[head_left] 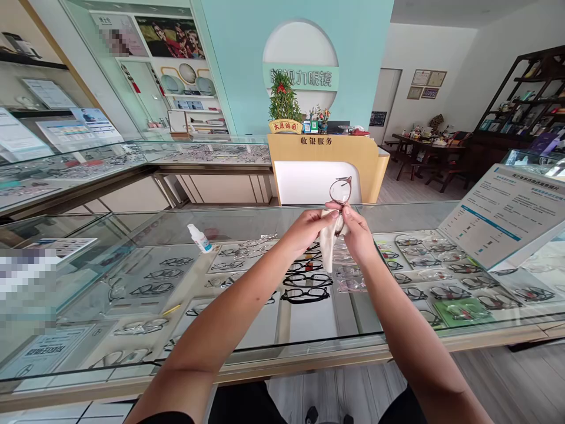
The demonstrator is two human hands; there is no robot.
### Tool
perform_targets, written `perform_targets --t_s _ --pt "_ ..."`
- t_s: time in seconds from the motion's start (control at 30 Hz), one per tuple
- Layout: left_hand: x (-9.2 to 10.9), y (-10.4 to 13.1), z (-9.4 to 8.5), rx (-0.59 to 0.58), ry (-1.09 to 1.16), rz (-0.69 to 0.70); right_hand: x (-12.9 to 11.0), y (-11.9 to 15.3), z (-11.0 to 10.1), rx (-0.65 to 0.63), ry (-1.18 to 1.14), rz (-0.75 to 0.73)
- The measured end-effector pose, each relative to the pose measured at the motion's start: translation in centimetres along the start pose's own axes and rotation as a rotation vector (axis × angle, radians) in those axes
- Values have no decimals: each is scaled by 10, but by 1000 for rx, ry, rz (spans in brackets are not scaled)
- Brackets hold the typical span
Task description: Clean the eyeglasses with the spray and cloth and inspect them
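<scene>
Cloth (327, 242) in left hand (311, 225); eyeglasses (341, 191), seemingly, in right (358, 231)

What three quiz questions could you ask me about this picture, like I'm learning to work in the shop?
1. Pick one: the person's left hand and right hand are holding:
A) a green book
B) brown-rimmed eyeglasses with round clear lenses and a soft cream cloth
C) a yellow pencil

2. True or false: a small white plastic bottle with a blue label stands left of both hands.

3. What does the tall, leafy green plant with a red decoration stand on?

Key: 1. B. 2. True. 3. A light-coloured wooden desk.
</scene>
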State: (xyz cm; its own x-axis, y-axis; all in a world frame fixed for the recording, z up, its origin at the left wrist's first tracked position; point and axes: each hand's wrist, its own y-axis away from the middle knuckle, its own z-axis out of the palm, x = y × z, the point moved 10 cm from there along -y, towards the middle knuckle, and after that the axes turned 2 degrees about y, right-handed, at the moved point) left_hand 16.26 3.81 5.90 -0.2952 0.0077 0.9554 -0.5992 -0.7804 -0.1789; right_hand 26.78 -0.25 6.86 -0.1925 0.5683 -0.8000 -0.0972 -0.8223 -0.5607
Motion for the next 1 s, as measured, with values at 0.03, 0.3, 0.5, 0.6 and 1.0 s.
perform_targets --t_s 0.03,0.3,0.5,0.6,1.0 --pt "0 0 0 6 3 -1 1 0 1 -7 2 8" --pt "1 2 -1 35 -10 9 3 2 7 -19 -43 52" --pt "5 5 5 38 -50 5 10 3 8 32 -123 155" --pt "7 8 8 33 -61 -2 13 3 7 42 -152 168" --pt "7 5 15 -22 -164 148 14 1 -3 115 -222 128"
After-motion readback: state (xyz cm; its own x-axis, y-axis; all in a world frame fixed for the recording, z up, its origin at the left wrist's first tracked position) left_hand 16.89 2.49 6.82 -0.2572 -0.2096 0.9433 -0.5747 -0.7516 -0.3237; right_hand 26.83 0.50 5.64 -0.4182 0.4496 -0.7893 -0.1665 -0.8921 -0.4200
